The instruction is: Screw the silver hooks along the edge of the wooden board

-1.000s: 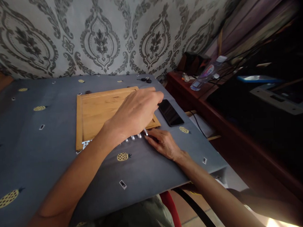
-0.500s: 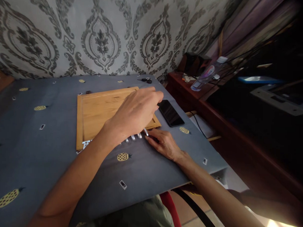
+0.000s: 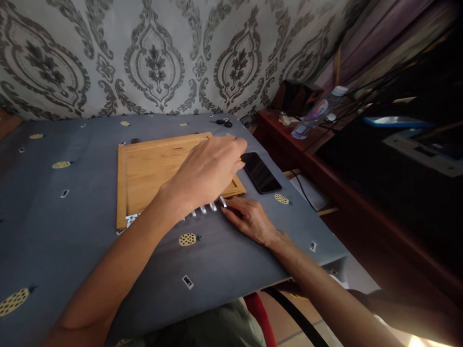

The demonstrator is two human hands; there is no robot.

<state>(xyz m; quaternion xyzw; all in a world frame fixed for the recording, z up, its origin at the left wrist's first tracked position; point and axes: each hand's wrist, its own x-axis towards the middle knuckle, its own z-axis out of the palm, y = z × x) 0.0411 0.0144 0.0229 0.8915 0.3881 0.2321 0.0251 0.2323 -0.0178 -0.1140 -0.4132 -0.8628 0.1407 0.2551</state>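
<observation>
A framed wooden board [image 3: 151,168] lies on the table, with several silver metal hooks [image 3: 203,210] sticking out along its near edge. My left hand [image 3: 212,166] is closed above the board's right part, its back to me. A small yellow bit shows by its fingertips; what it grips is mostly hidden. My right hand [image 3: 252,218] lies at the board's near right corner, thumb and fingers closed at the rightmost hook. A silver plate [image 3: 132,219] shows at the near left corner, partly behind my left forearm.
A black phone [image 3: 262,173] lies right of the board, and keys [image 3: 224,123] lie behind it. The table [image 3: 90,259] wears a grey pineapple-print cloth. A plastic bottle [image 3: 316,114] stands on a reddish-brown cabinet [image 3: 267,119] at the right, near cables.
My left hand has turned slightly, with its fingers shifted a little, and a yellow bit now shows at the fingertips. My right hand stays nearly still at the hook.
</observation>
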